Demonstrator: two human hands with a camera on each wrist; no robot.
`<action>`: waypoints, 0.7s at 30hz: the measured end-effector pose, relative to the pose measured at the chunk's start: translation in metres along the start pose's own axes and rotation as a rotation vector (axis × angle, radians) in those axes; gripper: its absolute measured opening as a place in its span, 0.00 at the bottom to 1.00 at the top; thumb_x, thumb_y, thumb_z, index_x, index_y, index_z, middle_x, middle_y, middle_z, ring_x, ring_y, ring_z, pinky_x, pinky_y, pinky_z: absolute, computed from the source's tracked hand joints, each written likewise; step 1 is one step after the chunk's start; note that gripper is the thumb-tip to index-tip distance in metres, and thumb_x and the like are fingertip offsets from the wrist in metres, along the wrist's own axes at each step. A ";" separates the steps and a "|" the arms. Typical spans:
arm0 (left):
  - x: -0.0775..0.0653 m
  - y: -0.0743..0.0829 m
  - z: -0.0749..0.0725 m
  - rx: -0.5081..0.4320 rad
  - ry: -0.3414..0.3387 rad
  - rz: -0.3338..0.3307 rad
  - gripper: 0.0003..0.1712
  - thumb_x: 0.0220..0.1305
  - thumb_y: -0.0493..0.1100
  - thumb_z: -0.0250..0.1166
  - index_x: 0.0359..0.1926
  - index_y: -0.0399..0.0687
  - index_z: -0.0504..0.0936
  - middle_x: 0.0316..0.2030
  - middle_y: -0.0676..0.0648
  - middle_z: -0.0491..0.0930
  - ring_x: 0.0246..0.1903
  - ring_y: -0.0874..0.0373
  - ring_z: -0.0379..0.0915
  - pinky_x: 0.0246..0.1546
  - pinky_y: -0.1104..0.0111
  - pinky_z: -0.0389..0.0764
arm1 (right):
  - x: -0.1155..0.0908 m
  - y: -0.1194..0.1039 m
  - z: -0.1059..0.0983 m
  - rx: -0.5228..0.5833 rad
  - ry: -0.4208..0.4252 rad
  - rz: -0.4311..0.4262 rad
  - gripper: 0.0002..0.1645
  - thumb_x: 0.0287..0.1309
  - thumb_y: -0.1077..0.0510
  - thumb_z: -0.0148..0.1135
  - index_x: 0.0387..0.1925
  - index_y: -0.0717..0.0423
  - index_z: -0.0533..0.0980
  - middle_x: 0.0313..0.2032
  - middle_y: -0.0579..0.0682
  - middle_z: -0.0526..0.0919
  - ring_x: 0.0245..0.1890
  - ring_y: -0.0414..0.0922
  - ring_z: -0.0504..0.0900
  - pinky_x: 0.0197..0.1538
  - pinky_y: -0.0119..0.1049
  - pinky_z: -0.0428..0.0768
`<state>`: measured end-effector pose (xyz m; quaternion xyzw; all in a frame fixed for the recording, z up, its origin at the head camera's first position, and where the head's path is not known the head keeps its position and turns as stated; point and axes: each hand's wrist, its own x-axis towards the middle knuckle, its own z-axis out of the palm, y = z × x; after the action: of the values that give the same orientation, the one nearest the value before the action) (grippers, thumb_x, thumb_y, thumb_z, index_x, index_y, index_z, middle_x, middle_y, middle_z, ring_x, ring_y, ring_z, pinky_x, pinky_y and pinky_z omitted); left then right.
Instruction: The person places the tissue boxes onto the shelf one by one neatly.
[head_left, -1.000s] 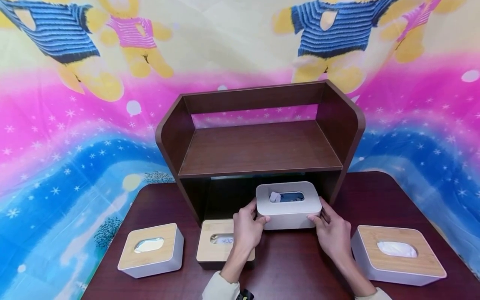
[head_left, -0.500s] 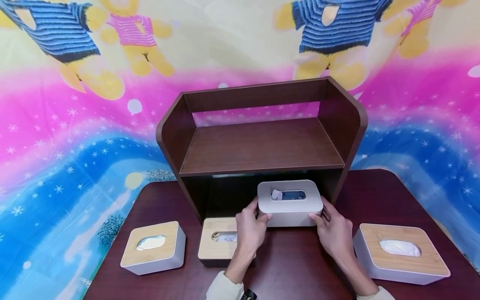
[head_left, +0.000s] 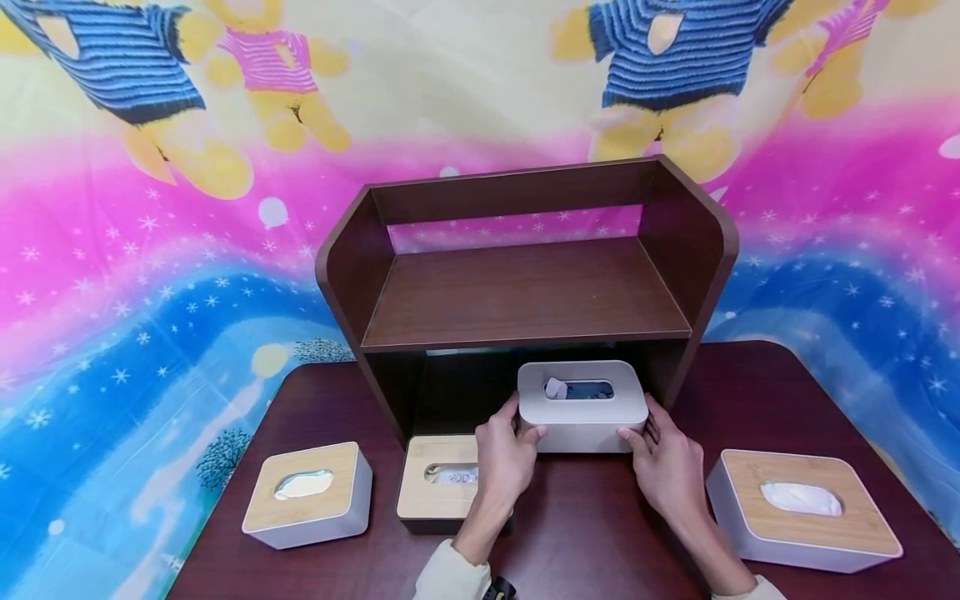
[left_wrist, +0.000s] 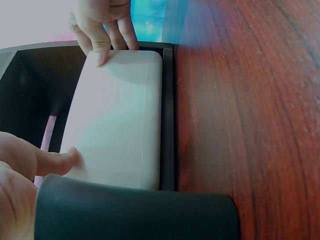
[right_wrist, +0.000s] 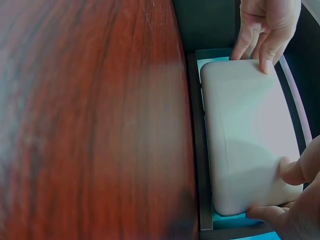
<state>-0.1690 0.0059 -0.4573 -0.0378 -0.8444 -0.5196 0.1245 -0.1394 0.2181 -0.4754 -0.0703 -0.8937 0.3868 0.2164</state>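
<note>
Grey tissue box (head_left: 582, 415), lengthwise along the shelf's (head_left: 525, 292) front edge, is gripped at opposite ends by left hand (head_left: 507, 454) and right hand (head_left: 669, 461).

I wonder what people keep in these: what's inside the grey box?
Through the slot of the grey box, a pale lump shows at the left end, with something dark bluish beside it. What either is, I can't tell. The rest is covered by the box itself.

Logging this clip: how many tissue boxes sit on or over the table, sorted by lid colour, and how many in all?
Wood-coloured lid boxes: 3
Pale grey lid box: 1
Total: 4
</note>
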 end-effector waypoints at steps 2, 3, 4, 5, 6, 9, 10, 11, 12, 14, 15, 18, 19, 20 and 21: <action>0.000 0.000 0.000 0.005 -0.003 -0.003 0.30 0.62 0.31 0.77 0.65 0.45 0.85 0.54 0.41 0.91 0.57 0.53 0.86 0.52 0.58 0.90 | 0.000 -0.001 0.000 -0.005 0.005 -0.015 0.42 0.65 0.64 0.75 0.76 0.69 0.69 0.63 0.72 0.81 0.60 0.62 0.85 0.58 0.53 0.81; 0.000 -0.001 0.001 0.004 -0.006 -0.005 0.29 0.63 0.32 0.77 0.65 0.46 0.85 0.54 0.41 0.91 0.56 0.54 0.86 0.52 0.58 0.90 | -0.001 -0.001 0.000 -0.006 0.007 -0.020 0.42 0.65 0.64 0.75 0.76 0.69 0.68 0.63 0.72 0.81 0.60 0.62 0.85 0.58 0.53 0.81; 0.000 -0.001 0.001 0.004 -0.009 -0.006 0.29 0.63 0.32 0.77 0.65 0.46 0.85 0.54 0.41 0.91 0.56 0.54 0.86 0.51 0.59 0.91 | -0.001 -0.001 0.000 -0.007 0.008 -0.023 0.42 0.65 0.64 0.75 0.76 0.69 0.68 0.63 0.72 0.81 0.60 0.62 0.85 0.58 0.54 0.81; 0.000 -0.001 0.001 0.001 -0.012 -0.010 0.29 0.63 0.32 0.77 0.65 0.46 0.85 0.55 0.41 0.90 0.56 0.54 0.86 0.51 0.59 0.91 | -0.002 -0.001 0.000 -0.008 0.007 -0.025 0.42 0.65 0.64 0.75 0.76 0.69 0.68 0.64 0.72 0.81 0.60 0.62 0.85 0.58 0.54 0.81; 0.000 -0.001 0.001 -0.004 -0.014 -0.014 0.29 0.64 0.32 0.76 0.66 0.45 0.84 0.55 0.41 0.90 0.56 0.54 0.86 0.51 0.60 0.91 | -0.002 -0.002 0.000 -0.011 0.002 -0.022 0.42 0.66 0.64 0.75 0.76 0.69 0.68 0.64 0.72 0.80 0.61 0.63 0.85 0.59 0.54 0.81; 0.000 -0.001 0.000 -0.015 -0.019 -0.024 0.30 0.64 0.32 0.77 0.67 0.45 0.83 0.56 0.40 0.90 0.56 0.54 0.86 0.51 0.61 0.91 | -0.004 -0.004 -0.003 -0.029 -0.021 -0.016 0.43 0.67 0.63 0.74 0.78 0.68 0.66 0.65 0.72 0.79 0.62 0.64 0.84 0.62 0.59 0.81; 0.000 -0.001 0.000 -0.018 -0.021 -0.028 0.31 0.64 0.32 0.77 0.68 0.44 0.83 0.56 0.40 0.90 0.54 0.55 0.87 0.49 0.61 0.91 | -0.005 -0.006 -0.005 -0.039 -0.027 -0.017 0.44 0.67 0.63 0.73 0.79 0.68 0.65 0.66 0.73 0.79 0.64 0.66 0.83 0.63 0.62 0.81; 0.000 -0.001 0.001 -0.020 -0.024 -0.033 0.32 0.63 0.32 0.77 0.68 0.44 0.83 0.56 0.40 0.90 0.53 0.56 0.87 0.48 0.62 0.91 | -0.005 -0.009 -0.008 -0.047 -0.031 -0.018 0.44 0.67 0.63 0.73 0.79 0.67 0.64 0.67 0.73 0.78 0.65 0.67 0.82 0.65 0.64 0.80; 0.000 0.000 0.001 -0.021 -0.026 -0.038 0.32 0.63 0.32 0.77 0.68 0.44 0.83 0.56 0.40 0.90 0.51 0.56 0.87 0.47 0.63 0.90 | -0.006 -0.012 -0.011 -0.059 -0.031 -0.024 0.45 0.67 0.63 0.73 0.80 0.66 0.64 0.67 0.73 0.78 0.65 0.68 0.81 0.65 0.66 0.80; 0.000 0.000 0.001 -0.020 -0.030 -0.043 0.33 0.63 0.32 0.77 0.69 0.44 0.82 0.56 0.40 0.89 0.48 0.58 0.86 0.45 0.65 0.90 | -0.008 -0.019 -0.017 -0.078 -0.015 -0.046 0.46 0.66 0.63 0.74 0.80 0.65 0.64 0.68 0.73 0.77 0.67 0.69 0.79 0.65 0.70 0.79; 0.000 0.001 0.002 -0.019 -0.031 -0.043 0.33 0.63 0.32 0.77 0.69 0.44 0.82 0.56 0.40 0.89 0.47 0.59 0.85 0.44 0.66 0.89 | -0.008 -0.023 -0.020 -0.083 -0.001 -0.057 0.46 0.65 0.63 0.75 0.80 0.63 0.64 0.69 0.72 0.77 0.67 0.70 0.79 0.64 0.70 0.79; 0.001 0.001 0.001 -0.003 -0.031 -0.037 0.33 0.62 0.33 0.78 0.68 0.44 0.82 0.53 0.41 0.91 0.41 0.61 0.84 0.39 0.71 0.86 | -0.011 -0.033 -0.028 -0.093 0.030 -0.084 0.47 0.64 0.62 0.77 0.80 0.61 0.66 0.71 0.69 0.76 0.68 0.70 0.78 0.64 0.70 0.79; 0.001 0.001 0.001 0.004 -0.030 -0.029 0.33 0.62 0.33 0.79 0.68 0.44 0.82 0.51 0.42 0.91 0.39 0.61 0.83 0.38 0.72 0.84 | -0.011 -0.037 -0.031 -0.092 0.031 -0.086 0.47 0.63 0.62 0.77 0.80 0.59 0.66 0.72 0.68 0.76 0.69 0.70 0.78 0.64 0.71 0.79; 0.001 0.000 0.000 0.010 -0.029 -0.021 0.33 0.61 0.34 0.79 0.68 0.43 0.82 0.49 0.42 0.91 0.37 0.60 0.82 0.36 0.72 0.83 | -0.013 -0.040 -0.033 -0.092 0.027 -0.086 0.47 0.64 0.61 0.77 0.80 0.58 0.66 0.73 0.67 0.75 0.69 0.70 0.77 0.65 0.71 0.78; 0.001 0.000 -0.002 0.012 -0.027 -0.013 0.33 0.61 0.34 0.79 0.68 0.42 0.82 0.49 0.41 0.91 0.36 0.59 0.82 0.35 0.72 0.82 | -0.014 -0.043 -0.035 -0.091 0.022 -0.087 0.47 0.64 0.60 0.77 0.80 0.57 0.66 0.74 0.67 0.74 0.69 0.70 0.78 0.64 0.71 0.79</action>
<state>-0.1693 0.0045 -0.4564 -0.0386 -0.8494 -0.5147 0.1100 -0.1098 0.2069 -0.4277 -0.0452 -0.9101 0.3353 0.2393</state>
